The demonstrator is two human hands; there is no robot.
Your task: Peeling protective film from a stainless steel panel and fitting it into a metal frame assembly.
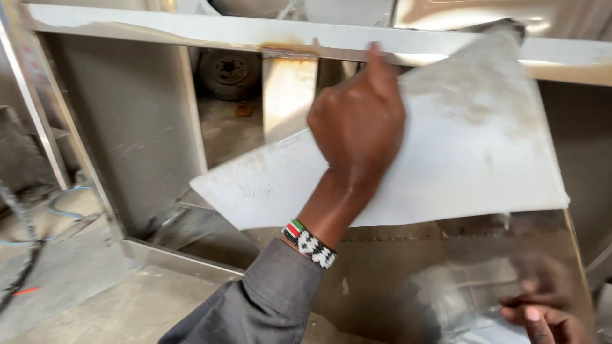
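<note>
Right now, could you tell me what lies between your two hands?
In the head view, the bare shiny metal sheet spans the stretch between the left hand, which peels the white film, and the right hand pressing the sheet's lower corner.

You are looking at a shiny steel frame (121,127) with flat walls and a top bar (191,28) that has a brown burnt spot (290,50) on it. The frame stands on a dusty grey concrete floor (121,306). A low steel ledge (178,258) runs along the bottom of the frame, right on the floor. A thin cable (29,261) curls on the floor at the left. Far back, through the gap in the frame, a dark wheel (229,71) sits on the ground, though it is too dim to be sure.
</note>
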